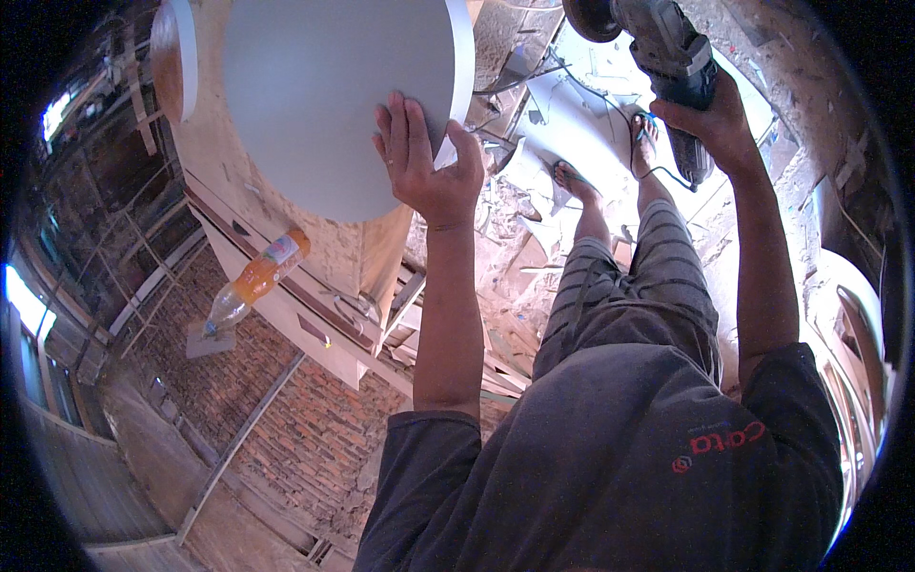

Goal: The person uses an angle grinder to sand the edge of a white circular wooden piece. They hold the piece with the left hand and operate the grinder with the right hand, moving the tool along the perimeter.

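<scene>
My left hand (pixel 429 161) lies on a large, smooth, pale grey panel with a rounded outline (pixel 336 107). Its fingers are spread over the top face and the thumb bears on the thick white rim. In my right hand (pixel 718 125) is an angle grinder (pixel 672 61), gripped around its dark body. The grinder is held out to the right of the panel, apart from it, with its disc (pixel 597 18) partly cut off by the top of the picture. A black cord (pixel 668 174) leaves the grinder's tail end.
A wooden worktop (pixel 286 193) lies under the panel. Near its edge is a plastic bottle of orange drink (pixel 268 264). Another curved piece with a white edge (pixel 171 57) is at the far left. Broken white offcuts (pixel 532 168) litter the floor around my sandalled feet (pixel 575 179).
</scene>
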Available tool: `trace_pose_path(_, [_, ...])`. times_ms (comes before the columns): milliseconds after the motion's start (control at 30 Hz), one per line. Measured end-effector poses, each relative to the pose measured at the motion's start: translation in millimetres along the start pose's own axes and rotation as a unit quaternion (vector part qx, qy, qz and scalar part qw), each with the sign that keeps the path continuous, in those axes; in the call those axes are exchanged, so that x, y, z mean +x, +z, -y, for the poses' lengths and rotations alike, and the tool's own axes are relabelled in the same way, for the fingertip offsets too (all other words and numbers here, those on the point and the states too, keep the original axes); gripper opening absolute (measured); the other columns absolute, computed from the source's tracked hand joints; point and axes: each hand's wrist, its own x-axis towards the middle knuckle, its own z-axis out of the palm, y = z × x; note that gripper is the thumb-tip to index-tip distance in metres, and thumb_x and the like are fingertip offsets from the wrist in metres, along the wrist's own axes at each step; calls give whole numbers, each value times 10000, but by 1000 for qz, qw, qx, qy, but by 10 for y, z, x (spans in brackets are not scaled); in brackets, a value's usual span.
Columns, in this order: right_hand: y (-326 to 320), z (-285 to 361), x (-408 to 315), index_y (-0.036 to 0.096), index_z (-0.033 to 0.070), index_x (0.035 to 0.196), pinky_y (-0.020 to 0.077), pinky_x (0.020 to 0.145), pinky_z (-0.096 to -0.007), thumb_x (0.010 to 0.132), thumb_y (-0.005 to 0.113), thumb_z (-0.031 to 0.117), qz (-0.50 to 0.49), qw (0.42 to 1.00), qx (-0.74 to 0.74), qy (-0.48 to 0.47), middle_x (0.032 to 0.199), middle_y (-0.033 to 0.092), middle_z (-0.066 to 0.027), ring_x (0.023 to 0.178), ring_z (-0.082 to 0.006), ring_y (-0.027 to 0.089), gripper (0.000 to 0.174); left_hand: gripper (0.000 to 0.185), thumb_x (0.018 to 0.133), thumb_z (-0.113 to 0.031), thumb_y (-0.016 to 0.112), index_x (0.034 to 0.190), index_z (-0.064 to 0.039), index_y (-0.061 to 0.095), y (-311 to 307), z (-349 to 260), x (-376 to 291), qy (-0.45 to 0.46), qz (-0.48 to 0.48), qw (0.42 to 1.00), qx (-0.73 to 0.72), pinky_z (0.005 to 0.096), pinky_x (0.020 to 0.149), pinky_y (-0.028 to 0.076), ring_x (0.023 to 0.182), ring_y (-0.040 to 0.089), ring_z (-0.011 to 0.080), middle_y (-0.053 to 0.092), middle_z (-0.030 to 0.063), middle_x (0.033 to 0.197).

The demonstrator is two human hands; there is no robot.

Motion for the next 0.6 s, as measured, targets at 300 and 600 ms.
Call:
trace_pose_path(300, [-13, -73, 27, 685, 15, 1236, 595, 910, -386, 748, 933, 303, 7, 1000, -27, 13, 1071, 762, -98, 956, -219, 736, 618, 602, 809, -54, 599, 1402, 39, 641, -50, 19, -13, 36, 11, 999, -6, 595, 1225, 377, 1440, 524, 466, 624, 232, 1480])
trace_pose_path(600, [-56, -178, 51, 682, 15, 1248, 591, 927, -378, 752, 936, 290, 4, 999, -46, 18, 1097, 766, -108, 981, -228, 742, 621, 476, 847, -58, 691, 1311, 47, 693, -16, -70, 44, 19, -35, 999, -14, 545, 1119, 515, 1347, 603, 476, 665, 249, 1410])
